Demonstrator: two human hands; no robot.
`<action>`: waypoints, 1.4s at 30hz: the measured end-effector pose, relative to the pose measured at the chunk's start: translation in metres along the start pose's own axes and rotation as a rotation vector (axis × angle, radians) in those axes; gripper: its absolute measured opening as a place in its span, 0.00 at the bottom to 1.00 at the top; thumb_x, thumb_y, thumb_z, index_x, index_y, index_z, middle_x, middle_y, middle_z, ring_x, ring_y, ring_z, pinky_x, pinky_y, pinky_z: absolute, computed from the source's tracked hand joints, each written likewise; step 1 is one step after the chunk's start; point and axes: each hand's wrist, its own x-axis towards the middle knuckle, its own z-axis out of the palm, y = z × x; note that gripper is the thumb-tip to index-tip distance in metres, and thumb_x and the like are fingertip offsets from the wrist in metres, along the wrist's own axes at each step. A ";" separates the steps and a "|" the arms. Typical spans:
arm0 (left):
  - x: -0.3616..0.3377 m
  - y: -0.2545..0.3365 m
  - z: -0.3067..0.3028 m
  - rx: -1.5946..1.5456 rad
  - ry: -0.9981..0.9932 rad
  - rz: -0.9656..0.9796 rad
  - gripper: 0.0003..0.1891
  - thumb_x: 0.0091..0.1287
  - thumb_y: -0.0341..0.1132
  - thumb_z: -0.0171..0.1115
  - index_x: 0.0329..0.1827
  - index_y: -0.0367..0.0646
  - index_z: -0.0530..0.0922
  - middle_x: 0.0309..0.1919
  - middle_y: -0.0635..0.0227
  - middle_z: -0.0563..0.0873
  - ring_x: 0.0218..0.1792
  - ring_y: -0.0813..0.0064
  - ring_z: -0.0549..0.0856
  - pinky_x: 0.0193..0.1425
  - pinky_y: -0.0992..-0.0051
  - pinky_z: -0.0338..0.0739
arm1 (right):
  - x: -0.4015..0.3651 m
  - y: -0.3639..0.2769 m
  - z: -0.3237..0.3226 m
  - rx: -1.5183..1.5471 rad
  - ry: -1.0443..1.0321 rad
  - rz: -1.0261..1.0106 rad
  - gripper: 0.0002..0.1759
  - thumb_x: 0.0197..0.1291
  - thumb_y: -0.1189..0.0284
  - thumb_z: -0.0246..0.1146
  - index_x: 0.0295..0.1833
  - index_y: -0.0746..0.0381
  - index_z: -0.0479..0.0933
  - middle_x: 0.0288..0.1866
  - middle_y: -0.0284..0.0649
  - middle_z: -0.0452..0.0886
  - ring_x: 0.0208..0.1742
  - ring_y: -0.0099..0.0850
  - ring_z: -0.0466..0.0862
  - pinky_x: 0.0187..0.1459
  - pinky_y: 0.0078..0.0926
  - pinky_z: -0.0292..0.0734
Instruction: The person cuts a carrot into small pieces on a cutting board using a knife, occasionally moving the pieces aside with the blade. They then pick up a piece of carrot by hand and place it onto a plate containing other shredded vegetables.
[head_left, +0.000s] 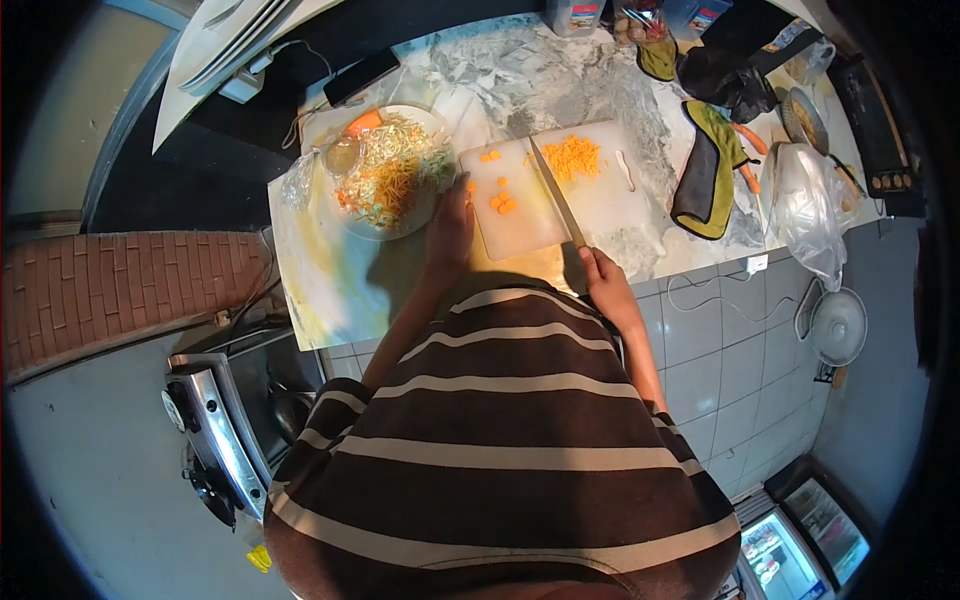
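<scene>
My right hand [608, 287] is closed around the handle of a kitchen knife [560, 195]. The blade lies across a white cutting board [535, 225], pointing away from me. To the right of the blade is a heap of finely diced carrot [570, 158]; several bigger carrot pieces [503, 203] lie to its left. At the board's left edge, my left hand [452, 228] is seen edge-on with fingers stretched out, its fingertips beside small orange bits. Left of that hand, a large plate [408, 232] carries shredded vegetables [390, 180], an orange chunk and a small cup.
A dark phone [362, 78] lies behind the plate. On the right are a green-and-grey cloth [708, 170], whole carrots [750, 178], a black plastic bag [735, 82] and a clear plastic bag [805, 200]. Jars [575, 15] stand at the back. A steel stove [225, 430] is at lower left.
</scene>
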 end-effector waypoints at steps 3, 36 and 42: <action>0.002 0.001 0.002 0.089 0.055 0.061 0.29 0.66 0.26 0.61 0.72 0.43 0.67 0.55 0.52 0.79 0.57 0.49 0.79 0.60 0.57 0.78 | 0.002 0.008 0.001 0.028 0.027 -0.072 0.32 0.77 0.49 0.49 0.56 0.71 0.77 0.39 0.64 0.83 0.47 0.58 0.84 0.50 0.42 0.75; -0.009 -0.009 0.005 -0.151 0.089 0.086 0.21 0.62 0.20 0.59 0.60 0.42 0.76 0.41 0.57 0.82 0.44 0.51 0.80 0.55 0.56 0.76 | 0.010 0.013 -0.011 -0.101 -0.015 -0.031 0.31 0.76 0.49 0.48 0.57 0.69 0.77 0.43 0.66 0.83 0.54 0.64 0.80 0.53 0.49 0.75; -0.007 -0.001 0.000 -0.348 0.109 -0.121 0.14 0.65 0.21 0.62 0.53 0.39 0.80 0.39 0.60 0.86 0.40 0.64 0.86 0.48 0.68 0.81 | 0.013 0.015 -0.002 -0.048 0.030 -0.133 0.31 0.76 0.49 0.49 0.56 0.69 0.77 0.41 0.66 0.82 0.52 0.62 0.81 0.51 0.49 0.75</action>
